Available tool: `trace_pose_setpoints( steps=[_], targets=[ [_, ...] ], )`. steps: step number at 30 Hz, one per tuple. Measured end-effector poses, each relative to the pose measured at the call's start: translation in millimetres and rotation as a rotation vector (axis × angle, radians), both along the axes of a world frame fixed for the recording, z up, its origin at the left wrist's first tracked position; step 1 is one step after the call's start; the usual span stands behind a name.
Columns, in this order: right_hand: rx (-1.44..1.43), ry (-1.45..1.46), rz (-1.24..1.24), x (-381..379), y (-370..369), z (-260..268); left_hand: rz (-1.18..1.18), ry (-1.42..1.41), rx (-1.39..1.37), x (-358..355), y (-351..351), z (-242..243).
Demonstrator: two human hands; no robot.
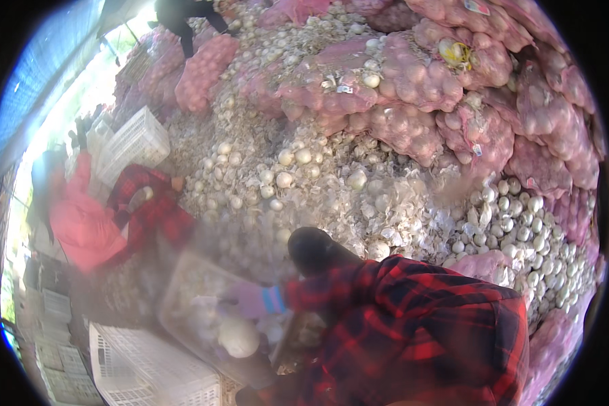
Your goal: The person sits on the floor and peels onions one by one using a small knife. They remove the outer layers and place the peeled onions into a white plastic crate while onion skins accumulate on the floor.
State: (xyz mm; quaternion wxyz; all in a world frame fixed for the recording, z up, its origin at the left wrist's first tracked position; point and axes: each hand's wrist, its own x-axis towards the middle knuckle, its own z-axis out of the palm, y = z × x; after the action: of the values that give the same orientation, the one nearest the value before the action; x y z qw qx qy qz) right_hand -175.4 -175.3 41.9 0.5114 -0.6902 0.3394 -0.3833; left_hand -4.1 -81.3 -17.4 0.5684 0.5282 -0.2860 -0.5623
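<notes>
My right hand (246,300), in a purple glove with a blue cuff, reaches over a blurred, light crate (175,292) of onions. A pale strip lies by its fingertips, too blurred to name, and the fingers' closure is unclear. Just below, a large white onion (238,337) appears held in my left hand (265,341), which is mostly hidden and smeared by blur. Both arms come from the lower right in red and black plaid sleeves. Loose white onions (284,180) and dry papery skins (401,208) lie beyond my dark-covered knee (312,248).
White plastic crates (155,363) stand at lower left, others (134,144) farther up. A person in plaid (157,208) and one in pink (86,223) are at the left; another person (185,15) is at the top. Pink mesh sacks of onions (416,71) are piled at upper right.
</notes>
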Motion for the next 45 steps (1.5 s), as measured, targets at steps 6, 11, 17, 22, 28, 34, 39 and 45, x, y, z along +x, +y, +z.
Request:
trace_pose_setpoints(
  steps=[6, 11, 17, 22, 28, 34, 39, 45],
  targets=[
    [-0.661, 0.116, -0.109, 11.0, 9.1, 4.5, -0.083, -0.708, -0.087, 7.6, 1.1, -9.9],
    [0.332, -0.346, 0.001, 14.1, 10.7, 4.5, -0.004, -0.291, -0.217, -9.9, 14.2, 11.4],
    [0.513, -0.677, -0.051, 3.9, -9.0, -6.9, 0.173, 0.265, -0.291, -16.7, 23.2, 15.0],
    [0.458, -0.263, -0.300, -43.6, -66.6, -73.1, 0.266, 0.319, -0.597, 18.1, 21.2, -3.7],
    [0.168, -0.037, 0.178, 15.8, -33.9, -109.2, 0.274, 0.178, -0.374, 23.0, 10.6, -13.8],
    [0.292, -0.011, 0.169, -5.5, 7.9, -27.1, -0.077, 0.251, -0.170, -33.0, -12.0, -2.0],
    [0.122, 0.010, 0.030, -20.6, 9.1, -6.4, -0.081, 0.177, -0.157, -60.3, -18.5, 2.1],
    [-0.308, 0.284, -0.049, 10.1, -4.1, -51.9, 0.004, 0.193, -0.189, -47.9, -7.8, 24.5]
  ],
)
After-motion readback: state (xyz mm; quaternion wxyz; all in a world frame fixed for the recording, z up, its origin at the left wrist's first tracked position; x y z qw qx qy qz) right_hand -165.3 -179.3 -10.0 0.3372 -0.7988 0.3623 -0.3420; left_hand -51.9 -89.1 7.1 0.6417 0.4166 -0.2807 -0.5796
